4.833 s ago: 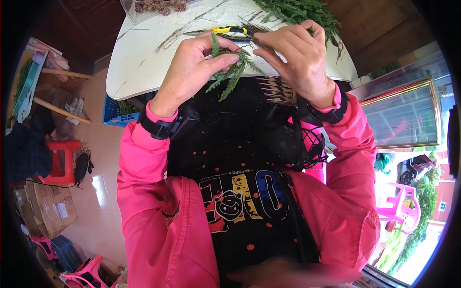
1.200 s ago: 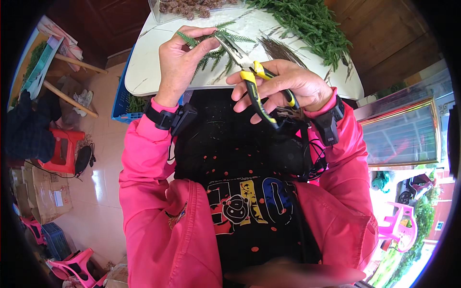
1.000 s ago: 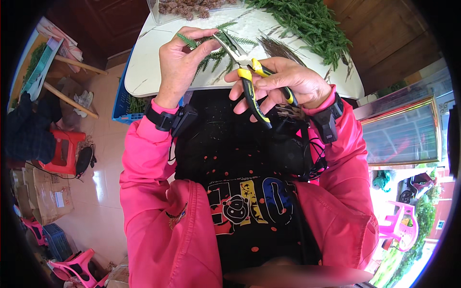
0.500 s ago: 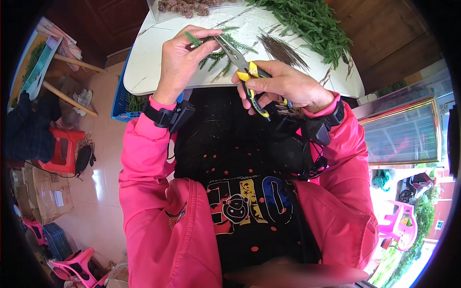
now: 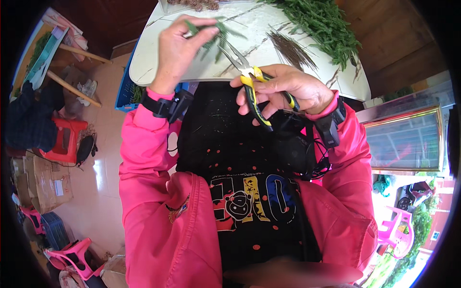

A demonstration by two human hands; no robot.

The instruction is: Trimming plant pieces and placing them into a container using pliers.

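Observation:
Between thumb and fingers, my left hand (image 5: pixel 180 45) pinches a green artificial fern-like sprig (image 5: pixel 218 38), blurred by motion, above the white table. My right hand (image 5: pixel 288 89) holds needle-nose pliers (image 5: pixel 248 72) with yellow and black handles. The pliers' jaws are parted and point up toward the sprig, apart from my left fingers; whether they touch its lower leaves I cannot tell. Just beyond my right hand lies a bundle of thin brown stems (image 5: pixel 294 50). A large heap of green sprigs (image 5: pixel 319 29) covers the table's far right.
The white marbled table (image 5: pixel 149 62) ends in front of my lap. Brown pine cones (image 5: pixel 204 5) sit in a clear container at its far edge. A blue crate (image 5: pixel 126 91) stands left below the table. Further left are a red stool (image 5: pixel 67 139) and cardboard boxes (image 5: pixel 45 185).
The pliers' jaws have come off the sprig and opened, their handles spreading in my right hand. My left hand has drawn the sprig slightly away, up and left.

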